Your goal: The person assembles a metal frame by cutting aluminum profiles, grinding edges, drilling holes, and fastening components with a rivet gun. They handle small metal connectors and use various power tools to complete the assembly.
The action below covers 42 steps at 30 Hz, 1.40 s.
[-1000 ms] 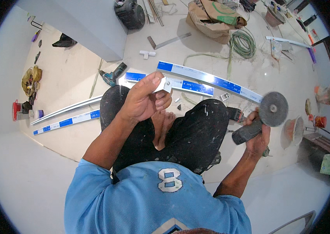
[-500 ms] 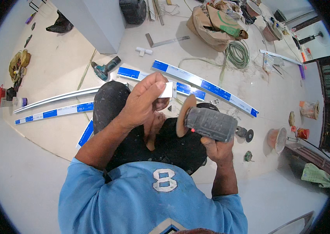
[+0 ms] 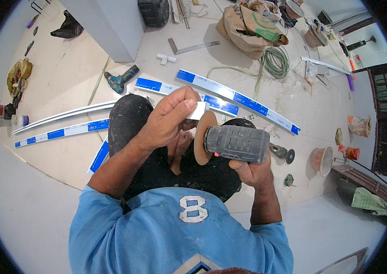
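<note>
Left fingers (image 3: pixel 185 108) tight on one white piece (image 3: pixel 198 111), right fingers (image 3: pixel 240 168) around one grinder (image 3: pixel 239 143).

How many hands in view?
2. The left hand, near the centre, pinches a white piece; the right hand, farther right and lower, holds the grinder. Some fingers are hidden.

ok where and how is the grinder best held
Probably by the dark grinder body, at the end away from the disc, coming from the right: the body is long and blocky, the disc sits at its left, and the right hand grips its right part.
</note>
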Tool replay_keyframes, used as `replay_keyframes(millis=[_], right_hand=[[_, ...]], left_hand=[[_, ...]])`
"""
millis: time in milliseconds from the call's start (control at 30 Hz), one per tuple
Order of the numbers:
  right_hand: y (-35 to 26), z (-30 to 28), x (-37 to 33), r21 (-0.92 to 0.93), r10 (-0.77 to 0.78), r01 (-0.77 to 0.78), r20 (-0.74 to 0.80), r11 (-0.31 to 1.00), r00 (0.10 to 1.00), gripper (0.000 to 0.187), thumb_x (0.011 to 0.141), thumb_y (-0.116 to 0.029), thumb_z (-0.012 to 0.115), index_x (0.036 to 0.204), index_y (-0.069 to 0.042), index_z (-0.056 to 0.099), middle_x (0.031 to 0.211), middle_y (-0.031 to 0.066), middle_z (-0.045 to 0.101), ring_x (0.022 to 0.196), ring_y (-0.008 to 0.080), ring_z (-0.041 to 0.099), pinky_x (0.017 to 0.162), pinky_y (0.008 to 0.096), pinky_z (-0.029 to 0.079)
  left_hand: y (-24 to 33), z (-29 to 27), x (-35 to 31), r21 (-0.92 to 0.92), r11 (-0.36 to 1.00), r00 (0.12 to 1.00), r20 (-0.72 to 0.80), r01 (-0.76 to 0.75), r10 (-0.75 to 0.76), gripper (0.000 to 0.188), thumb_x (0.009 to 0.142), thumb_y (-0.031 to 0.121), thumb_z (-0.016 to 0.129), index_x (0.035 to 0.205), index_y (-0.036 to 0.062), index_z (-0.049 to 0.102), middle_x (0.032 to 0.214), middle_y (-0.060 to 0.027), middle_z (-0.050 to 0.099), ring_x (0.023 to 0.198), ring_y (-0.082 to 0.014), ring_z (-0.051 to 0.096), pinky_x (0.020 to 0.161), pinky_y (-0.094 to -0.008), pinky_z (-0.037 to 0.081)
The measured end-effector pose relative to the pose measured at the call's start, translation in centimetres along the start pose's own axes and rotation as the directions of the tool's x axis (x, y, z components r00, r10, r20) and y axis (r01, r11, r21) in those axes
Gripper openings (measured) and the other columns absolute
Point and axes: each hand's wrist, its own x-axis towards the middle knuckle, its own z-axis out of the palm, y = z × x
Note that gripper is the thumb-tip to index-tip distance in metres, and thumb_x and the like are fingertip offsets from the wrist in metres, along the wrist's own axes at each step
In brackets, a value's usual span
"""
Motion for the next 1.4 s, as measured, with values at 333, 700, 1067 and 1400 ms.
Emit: replay_keyframes(millis=[333,700,1067,1400], right_hand=[[-1.1,-0.1,1.0,0.077,-0.055,0.054,0.005,0.996,0.998,0.051,0.086,-0.045,0.091,0.115,-0.006,0.077,0.108,0.0125,0.08,0.101,0.0313,0.078,0.092,0.0426,0.059],[-0.1,-0.2,1.1,-0.024,-0.181,0.181,0.017,0.983,0.983,0.051,0.086,-0.047,0.091,0.111,-0.006,0.077,0.109,0.0131,0.08,0.099,0.0334,0.078,0.093,0.0452,0.059],[-0.3,0.0,0.8,0.111,-0.061,0.061,-0.006,0.992,0.998,0.055,0.081,-0.048,0.095,0.113,-0.006,0.077,0.112,0.0133,0.078,0.106,0.0311,0.076,0.095,0.0432,0.057],[0.2,-0.5,-0.7,0.173,-0.088,0.103,-0.093,0.98,0.992,0.06,0.079,-0.051,0.096,0.114,-0.006,0.077,0.114,0.0127,0.078,0.106,0.032,0.076,0.096,0.0435,0.057]], left_hand=[[0.2,0.0,-0.2,0.004,1.0,1.0,-0.002,-0.001,0.001,0.024,0.116,0.031,0.05,0.104,0.01,0.052,0.102,-0.0015,0.053,0.087,-0.009,0.048,0.08,-0.0275,0.043],[0.0,-0.1,0.0,0.082,0.996,0.999,0.029,-0.045,0.042,0.029,0.115,0.035,0.051,0.101,0.0093,0.054,0.1,-0.0026,0.053,0.089,-0.0104,0.047,0.082,-0.0291,0.042],[-1.1,0.3,0.0,0.104,0.995,0.995,0.095,0.011,-0.021,0.028,0.115,0.033,0.052,0.105,0.0065,0.057,0.104,-0.0035,0.056,0.094,-0.0118,0.052,0.086,-0.0304,0.046],[-0.4,0.3,0.4,0.054,0.996,0.997,-0.021,0.076,-0.075,0.028,0.116,0.034,0.051,0.106,0.0081,0.058,0.095,0.003,0.054,0.079,-0.0042,0.047,0.069,-0.0233,0.04]])
